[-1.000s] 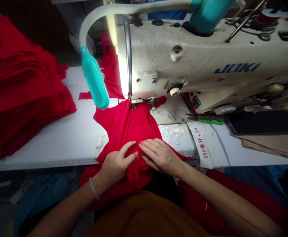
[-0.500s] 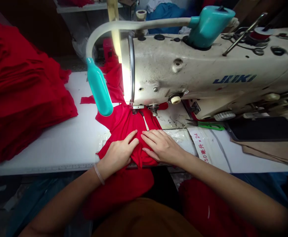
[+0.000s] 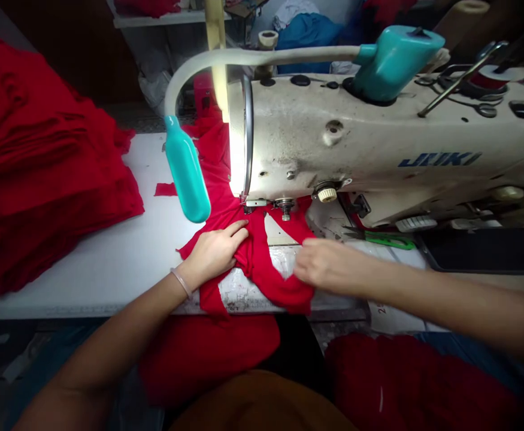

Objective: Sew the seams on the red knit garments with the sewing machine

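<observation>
Currently, your left hand (image 3: 214,254), loosely extended, rests on red cloth (image 3: 258,257) running under the sewing machine (image 3: 315,137); your right hand (image 3: 319,266), curled tight, grips its edge. Beneath is a white table (image 3: 140,263); behind, a shelf (image 3: 167,20).

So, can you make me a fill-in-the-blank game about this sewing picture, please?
1. The cloth in the right hand is coloured ____.
2. The blue letters on the sewing machine spell ____.
3. The handle of the snips is coloured ____.
4. The arm with the bracelet is the person's ____ arm.

Missing words: red, JUKI, green, left.
</observation>
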A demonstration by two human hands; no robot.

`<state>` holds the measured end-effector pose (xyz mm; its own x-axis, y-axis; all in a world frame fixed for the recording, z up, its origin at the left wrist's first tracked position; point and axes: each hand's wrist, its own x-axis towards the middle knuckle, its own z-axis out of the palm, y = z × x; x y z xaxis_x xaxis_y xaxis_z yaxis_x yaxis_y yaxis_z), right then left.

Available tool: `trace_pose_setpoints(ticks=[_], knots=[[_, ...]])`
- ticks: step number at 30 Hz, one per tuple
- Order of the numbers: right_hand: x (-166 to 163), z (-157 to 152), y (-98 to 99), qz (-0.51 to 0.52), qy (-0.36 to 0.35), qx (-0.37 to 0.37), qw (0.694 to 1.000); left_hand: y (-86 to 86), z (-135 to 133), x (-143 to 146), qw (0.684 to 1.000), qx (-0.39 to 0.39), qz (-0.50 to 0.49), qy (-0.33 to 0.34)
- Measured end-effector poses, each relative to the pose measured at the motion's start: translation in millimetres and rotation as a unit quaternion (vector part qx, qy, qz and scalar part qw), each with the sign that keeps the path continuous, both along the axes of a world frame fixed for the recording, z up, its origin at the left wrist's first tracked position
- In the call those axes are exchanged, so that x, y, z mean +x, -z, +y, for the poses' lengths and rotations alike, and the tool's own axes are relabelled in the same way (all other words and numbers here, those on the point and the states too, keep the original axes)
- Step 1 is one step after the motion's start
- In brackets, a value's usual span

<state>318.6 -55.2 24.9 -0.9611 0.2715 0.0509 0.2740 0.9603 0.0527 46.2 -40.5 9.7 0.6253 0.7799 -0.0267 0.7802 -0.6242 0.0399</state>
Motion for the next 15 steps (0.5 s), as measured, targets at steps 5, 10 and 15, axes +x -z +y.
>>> trace_pose_setpoints(ticks=[5, 10, 15], knots=[[-43, -65, -11.8, -0.063, 0.024, -0.203, 0.977, 6.2, 24, -9, 0.999, 0.005, -0.035, 0.039], [-64, -42, 11.6, 0.117, 0.133, -0.074, 0.981, 8.3, 34, -14, 0.995, 0.023, -0.08, 0.055], [-57, -20, 39.5, 0.193, 0.114, 0.046, 0.974, 10.6, 26, -30, 0.992, 0.024, -0.116, 0.038]])
